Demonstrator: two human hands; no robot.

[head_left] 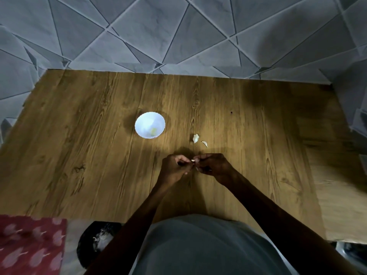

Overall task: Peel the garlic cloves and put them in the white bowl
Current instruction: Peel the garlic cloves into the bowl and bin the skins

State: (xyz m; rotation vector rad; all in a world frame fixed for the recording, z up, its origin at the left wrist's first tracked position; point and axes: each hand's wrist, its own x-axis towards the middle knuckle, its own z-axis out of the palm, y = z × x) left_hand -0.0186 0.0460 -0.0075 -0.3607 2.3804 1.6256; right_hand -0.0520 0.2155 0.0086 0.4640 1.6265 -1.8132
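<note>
Both hands are meeting over the near middle of the wooden table point(79, 135), fingertips facing each other. The left hand point(174, 166) is curling its fingers and pinching one end of a small garlic clove point(192, 160); the right hand point(213, 165) is pinching the other end with thumb and fingers. Only a pale sliver of the clove is showing between the fingertips, so how much of it is peeled cannot be told.

With the hands taken as the dial centre:

- The white bowl point(139, 124) is standing on the table at 10 to 11 o'clock, well apart from the hands. A yellowish peeled clove point(153, 132) is lying inside it, towards the near wall.
- A pale garlic piece point(196, 138) is lying on the table at 12 o'clock, near the hands. A second garlic piece point(204, 144) is lying just beside it at 1 o'clock, not touching it. Whether these are cloves or loose skins cannot be told.
- A red patterned cloth point(29, 245) is showing at 8 o'clock, off the near left corner of the table.
- A dark round object point(89, 245) holding something whitish is sitting at 7 o'clock, beside the cloth; the picture is too blurred there to identify it.

Grey triangular-patterned tiles point(178, 36) are extending beyond the far edge of the table at 12 o'clock.
</note>
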